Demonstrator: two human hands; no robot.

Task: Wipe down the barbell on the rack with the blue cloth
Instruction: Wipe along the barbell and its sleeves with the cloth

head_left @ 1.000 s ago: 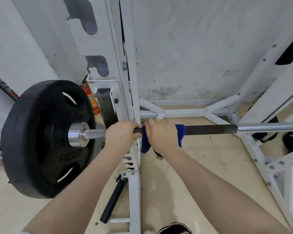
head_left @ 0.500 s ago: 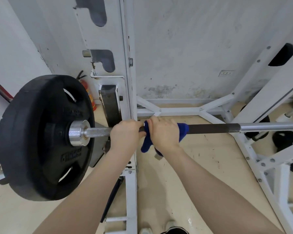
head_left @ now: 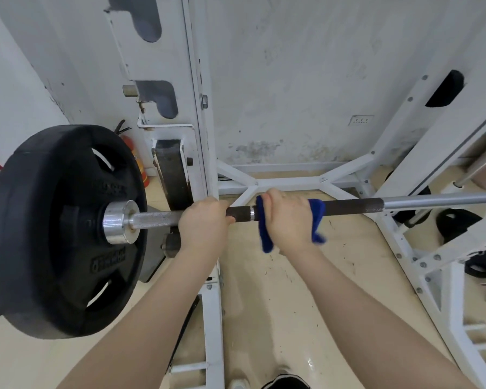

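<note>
Barbell (head_left: 348, 206): lies level on the white rack (head_left: 199, 108), black plate (head_left: 54, 228) at its left end. Left hand (head_left: 205, 223): clenched bare on the bar, apparently steadying it. Right hand (head_left: 288, 217): grasping the blue cloth (head_left: 264, 234) wrapped round the dark grip section, so rubbing reaches all sides.

Scuffed white wall (head_left: 306, 80) ahead, stained along its base; small socket plate (head_left: 362, 119) up and right of the hands. Glossy beige floor (head_left: 306, 304) beneath them, speckled dark. Red fire extinguisher (head_left: 135, 161) far-left against the wall.
</note>
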